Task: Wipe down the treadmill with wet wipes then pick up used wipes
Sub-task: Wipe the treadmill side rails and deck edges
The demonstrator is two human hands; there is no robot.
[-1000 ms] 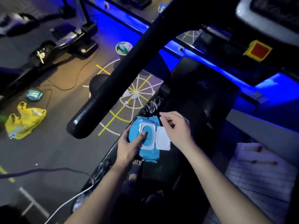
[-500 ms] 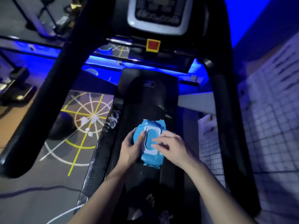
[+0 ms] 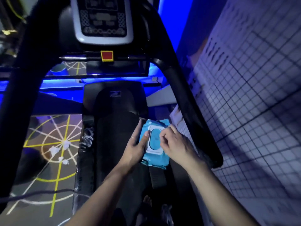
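Fingers (image 3: 137,128) of the left hand (image 3: 135,147) gripped the blue wipes pack (image 3: 156,160) (thumb on its white lid), while the right hand (image 3: 175,145) curled, pinching the lid's edge, above the treadmill (image 3: 114,128) belt.

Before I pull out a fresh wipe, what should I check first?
1. Wet wipes pack gripped by left hand: ok.
2. Lid open: not ok, it lies shut.
3. Right hand gripping the lid's edge: cannot tell, its fingers curl beside it.
4. Crumpled wipes picked up off the floor: not ok.
5. Treadmill belt wiped: cannot tell.
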